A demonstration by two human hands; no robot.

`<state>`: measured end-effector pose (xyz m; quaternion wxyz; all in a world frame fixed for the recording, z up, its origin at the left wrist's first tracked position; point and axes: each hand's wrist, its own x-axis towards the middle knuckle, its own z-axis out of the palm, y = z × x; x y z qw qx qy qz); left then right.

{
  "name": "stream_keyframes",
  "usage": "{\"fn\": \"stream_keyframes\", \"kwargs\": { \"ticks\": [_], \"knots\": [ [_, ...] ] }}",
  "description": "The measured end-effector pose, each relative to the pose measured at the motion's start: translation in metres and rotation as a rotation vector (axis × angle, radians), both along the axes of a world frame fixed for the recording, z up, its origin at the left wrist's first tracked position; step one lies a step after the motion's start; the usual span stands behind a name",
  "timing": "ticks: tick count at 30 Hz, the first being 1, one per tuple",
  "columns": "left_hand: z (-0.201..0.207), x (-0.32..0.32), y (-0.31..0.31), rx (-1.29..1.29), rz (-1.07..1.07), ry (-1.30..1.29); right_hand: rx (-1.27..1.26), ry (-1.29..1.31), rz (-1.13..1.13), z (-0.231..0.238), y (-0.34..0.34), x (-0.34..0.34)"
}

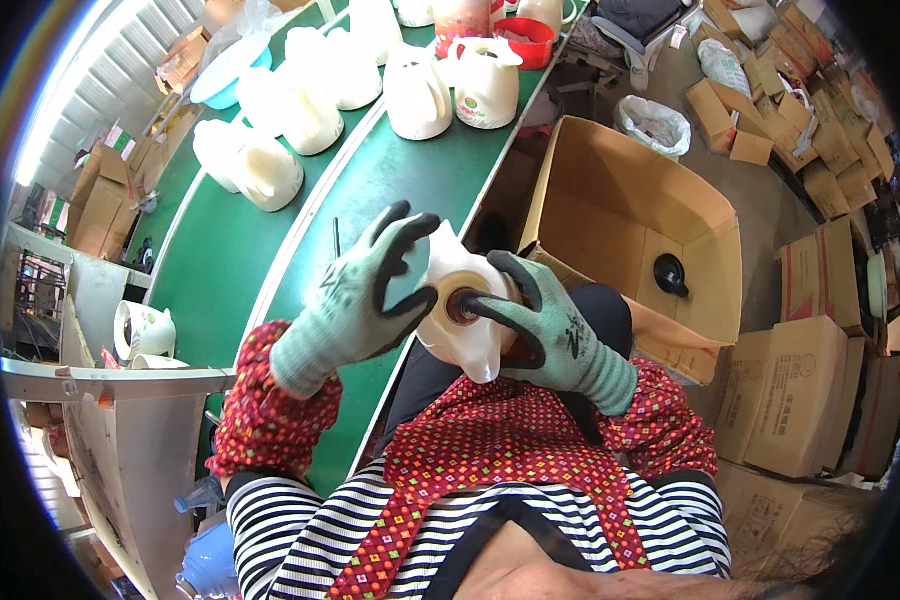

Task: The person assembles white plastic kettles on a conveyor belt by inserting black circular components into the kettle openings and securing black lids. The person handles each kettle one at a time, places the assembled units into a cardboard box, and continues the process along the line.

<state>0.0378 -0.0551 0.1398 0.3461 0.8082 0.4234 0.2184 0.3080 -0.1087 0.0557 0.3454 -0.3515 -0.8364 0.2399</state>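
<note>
A white plastic jug point(460, 345) with a pointed spout is in front of my lap, its round brownish mouth facing up toward me. My right hand point(555, 330), in a green and black glove, grips the jug from the right, with one finger over or inside the mouth. On the other side, my left hand point(375, 280) wears a matching glove. Its fingers are spread and curved, and the thumb tip is at the jug's edge; whether it presses on it I cannot tell. A thin black rod point(336, 238) lies on the green belt beside my left hand.
Several white jugs point(417, 92) stand on the green conveyor belt point(340, 200) ahead, near a red basin point(525, 42). An open cardboard box point(635, 210) at my right holds a black round part point(671, 273). Another white jug point(144, 331) lies at left. Stacked cartons point(795, 400) line the right side.
</note>
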Motion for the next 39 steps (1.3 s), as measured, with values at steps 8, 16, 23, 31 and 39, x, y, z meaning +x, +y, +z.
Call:
{"fn": "stream_keyframes", "kwargs": {
  "ticks": [8,16,23,31,39],
  "knots": [
    [-0.03,0.006,-0.015,0.256,-0.289,0.324,0.028,-0.242,-0.043,0.011,-0.009,0.001],
    [-0.055,0.008,-0.011,0.291,-0.28,0.159,0.059,-0.325,-0.097,0.015,-0.014,-0.01],
    [-0.062,-0.006,-0.018,0.339,-0.084,0.016,-0.297,0.427,-0.147,-0.005,-0.012,0.004],
    [-0.091,0.015,-0.078,0.268,0.107,-0.249,-0.95,1.328,-0.309,-0.067,-0.028,0.001],
    [-0.18,-0.089,-0.032,0.323,0.579,0.334,-0.102,-0.088,-0.652,-0.045,0.018,0.078]
  ]
}}
